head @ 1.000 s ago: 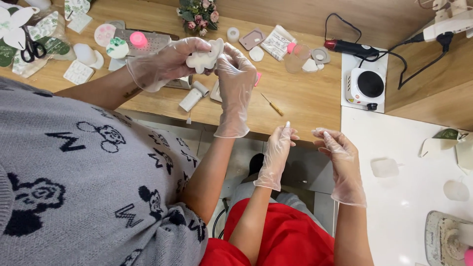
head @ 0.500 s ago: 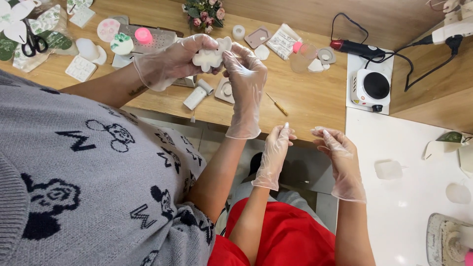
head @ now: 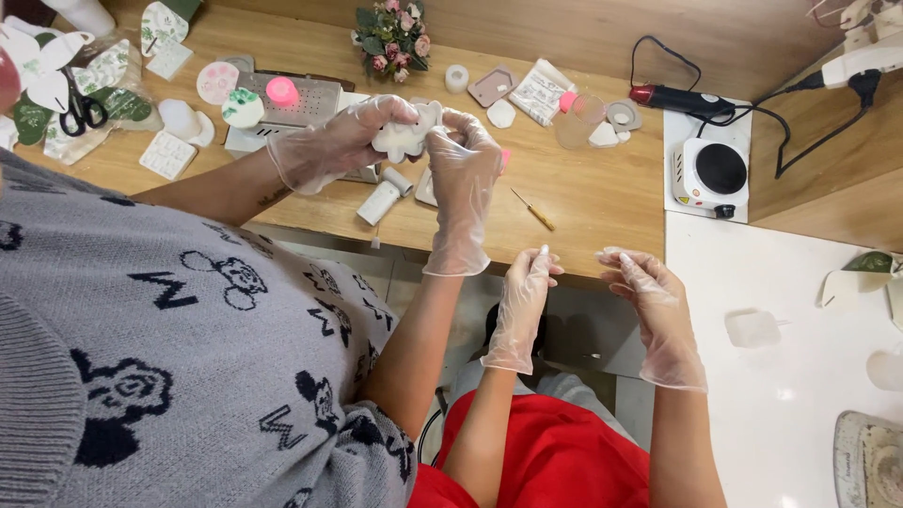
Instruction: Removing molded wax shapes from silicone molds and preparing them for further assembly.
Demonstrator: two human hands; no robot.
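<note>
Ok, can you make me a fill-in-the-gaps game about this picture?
1. The person's left hand and right hand hold ____.
2. A co-worker's gloved hands hold a ____ flower-shaped mould.
3. The scissors have ____ handles.
4. The little hotplate has a round ____ top.

Missing words: nothing; white; black; black.

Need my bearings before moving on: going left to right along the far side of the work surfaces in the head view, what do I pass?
Scissors → pink round disc → flower bouquet → white tape roll → clear cup → small hot plate
</note>
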